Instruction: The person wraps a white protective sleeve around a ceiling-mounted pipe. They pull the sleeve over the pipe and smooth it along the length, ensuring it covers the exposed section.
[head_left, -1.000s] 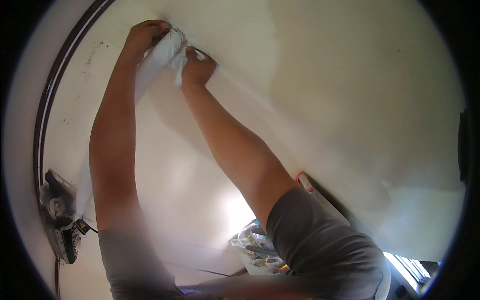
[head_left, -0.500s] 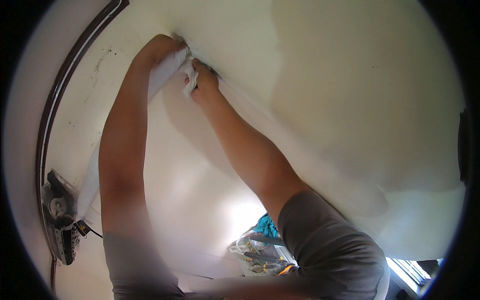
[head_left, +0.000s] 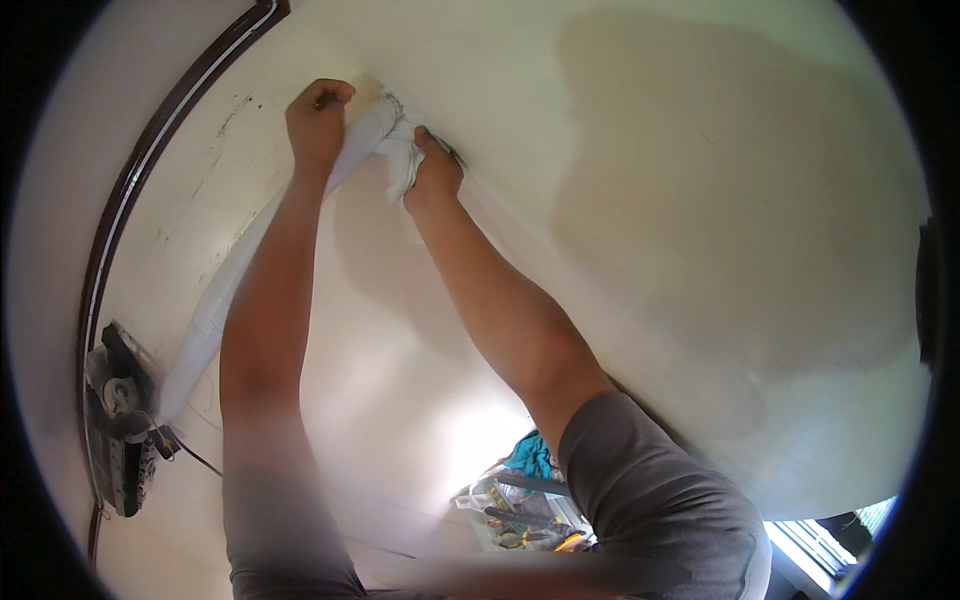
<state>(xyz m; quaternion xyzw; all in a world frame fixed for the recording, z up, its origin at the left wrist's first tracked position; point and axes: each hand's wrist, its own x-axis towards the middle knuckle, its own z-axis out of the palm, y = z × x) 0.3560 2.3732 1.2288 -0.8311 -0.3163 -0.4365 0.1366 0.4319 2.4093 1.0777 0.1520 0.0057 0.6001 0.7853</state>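
Observation:
A long white-wrapped pipe (head_left: 205,315) slants along the pale wall, up to a rough hole (head_left: 387,92) where two surfaces meet. My left hand (head_left: 317,125) is raised beside the pipe's upper end, fingers curled closed; whatever they may hold is hidden. To its right, my right hand (head_left: 437,172) is closed on loose, crumpled white wrapping (head_left: 402,160) next to the pipe's end. The thumb lies on top, and a fold hangs below the grip. The left forearm covers part of the pipe.
At the left, a dark device with its inner parts exposed (head_left: 122,420) sits against the wall by brown trim (head_left: 120,200), with a black cable (head_left: 195,456) beside it. Low in the middle, a clear bin (head_left: 480,505) holds pliers and other tools near a teal cloth (head_left: 530,455).
My left hand has come away from the pipe's end, leftward, uncovering the pipe and wrapping. My right hand keeps its grip. The whole view has shifted slightly.

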